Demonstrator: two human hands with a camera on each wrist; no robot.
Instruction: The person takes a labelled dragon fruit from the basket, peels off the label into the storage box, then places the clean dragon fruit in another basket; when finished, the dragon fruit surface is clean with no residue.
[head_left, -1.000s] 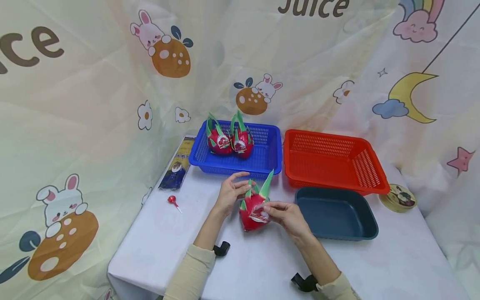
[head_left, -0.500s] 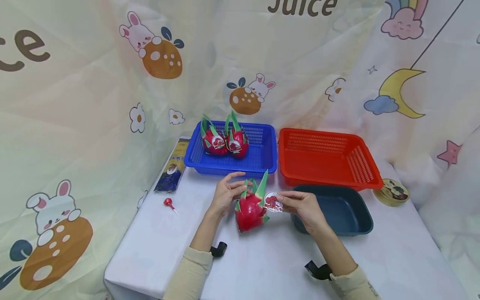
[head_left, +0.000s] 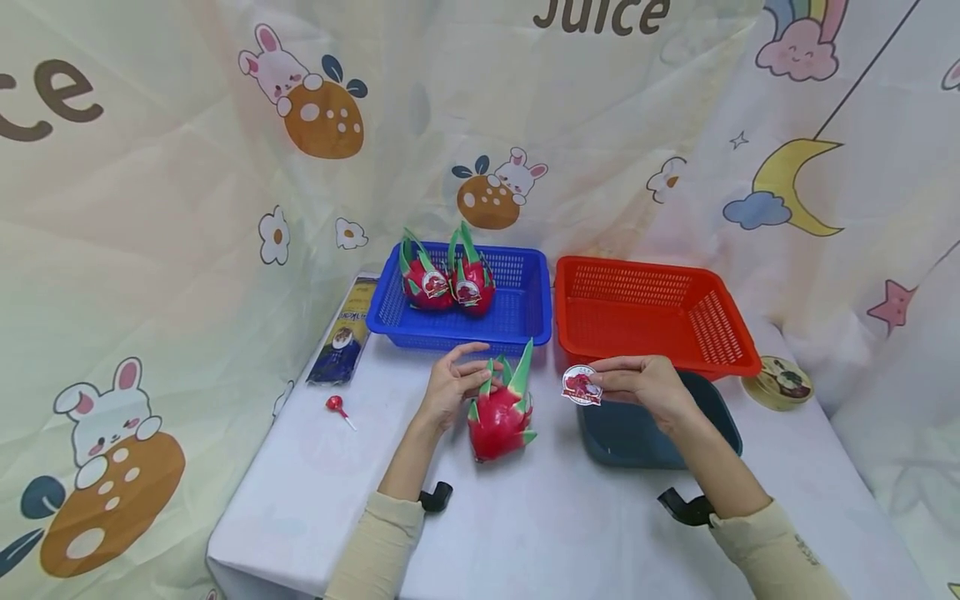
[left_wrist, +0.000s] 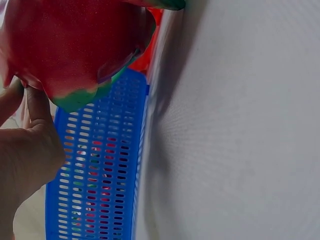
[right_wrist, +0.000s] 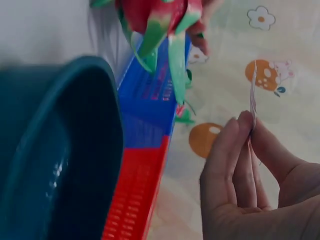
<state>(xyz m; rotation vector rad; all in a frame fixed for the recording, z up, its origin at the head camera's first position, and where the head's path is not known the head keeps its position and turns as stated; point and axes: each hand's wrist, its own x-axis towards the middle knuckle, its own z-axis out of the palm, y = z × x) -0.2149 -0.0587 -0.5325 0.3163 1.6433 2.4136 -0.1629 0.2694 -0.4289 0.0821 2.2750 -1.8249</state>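
Note:
In the head view a red dragon fruit (head_left: 497,425) with green leaf tips stands at the middle of the table. My left hand (head_left: 447,389) pinches its upper left side by a green tip; the left wrist view shows thumb and fingers at the lower edge of the dragon fruit (left_wrist: 75,45). To the right, over the dark teal basin, my right hand (head_left: 645,385) pinches a round white sticker (head_left: 581,386) with a red fruit print. Edge-on in the right wrist view, the sticker (right_wrist: 253,95) sits between thumb and fingertips, apart from the fruit.
Behind are a blue basket (head_left: 521,308) holding two stickered dragon fruits (head_left: 471,279) and a red basket (head_left: 637,317). The teal basin (head_left: 637,446) stands in front of the red one. Left lie a lollipop (head_left: 336,404) and a blue-gold packet (head_left: 341,342); a round tin (head_left: 778,385) is far right.
The sticker has come off the front of the dragon fruit, and my right hand has carried it right and slightly up. My left hand and the fruit have stayed nearly in place.

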